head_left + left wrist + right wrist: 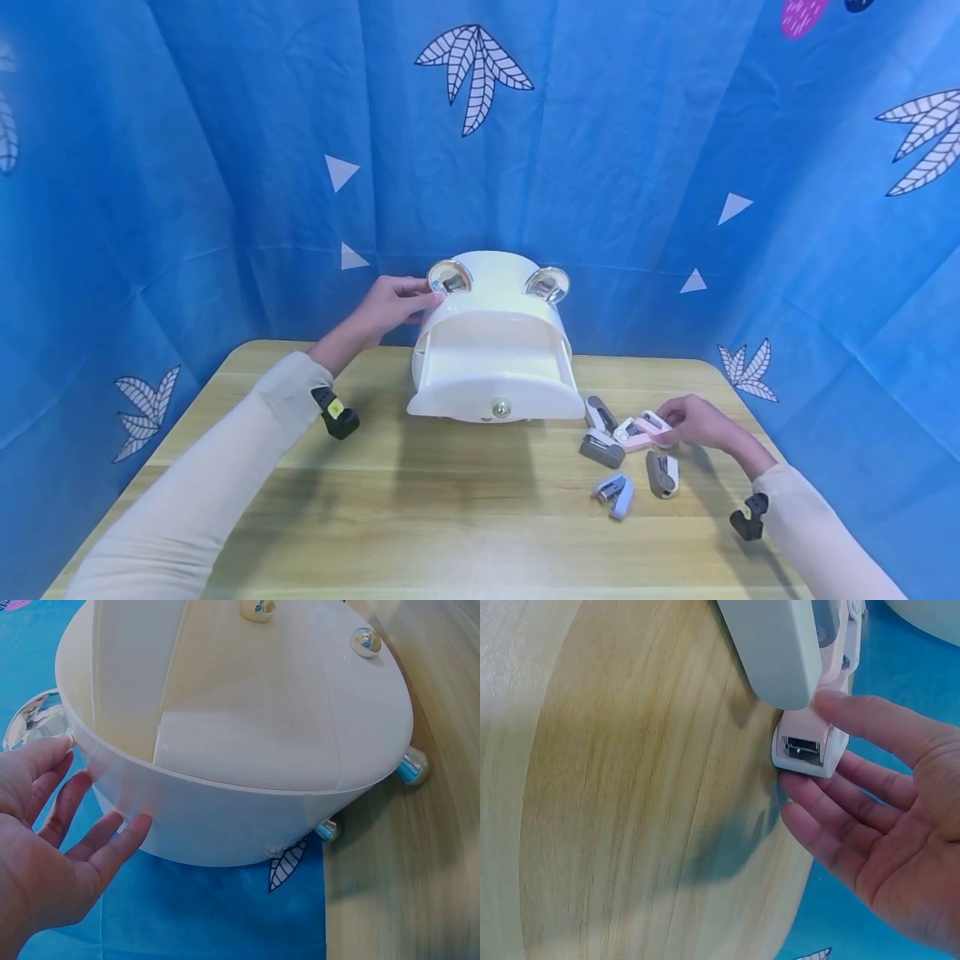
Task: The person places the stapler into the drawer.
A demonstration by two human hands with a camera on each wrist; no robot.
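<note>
At lower right, the right hand point(697, 421) pinches the pink stapler point(647, 430) between thumb and fingers; grip it firmly before lifting. The left hand point(386, 307), fingers straight, steadies the white box point(491, 333) at center.

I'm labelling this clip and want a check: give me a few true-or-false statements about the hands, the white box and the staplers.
1. The left hand rests with straight fingers on the white round plastic box. True.
2. The right hand pinches the pink mini stapler. True.
3. The box's drawer is pushed fully shut. False: it stands pulled out.
4. The staplers lie left of the box. False: they lie to its right on the wooden table.
</note>
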